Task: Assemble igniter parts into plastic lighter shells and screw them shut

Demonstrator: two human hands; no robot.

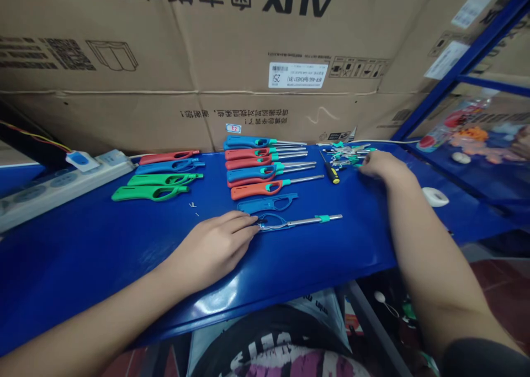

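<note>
My left hand (pixel 223 242) is closed over the handle end of an opened gas lighter (pixel 296 222), which lies flat with thin wires showing and a metal tube bearing a green collar. Its handle is mostly covered by the fingers. Just beyond lies a loose blue handle half (pixel 268 202). At the far right of the table, my right hand (pixel 383 165) has its fingers curled at the edge of a pile of small green and metal parts (pixel 345 153); the fingertips are partly hidden, and what they pinch cannot be made out.
Several assembled lighters (pixel 259 189) lie in a row at the middle back. Red, blue and green handle shells (pixel 151 193) lie to the left, near a power strip (pixel 70 181). A screwdriver (pixel 332 173) rests by the pile, a white roll (pixel 435 197) farther right. Cardboard (pixel 232 46) stands behind.
</note>
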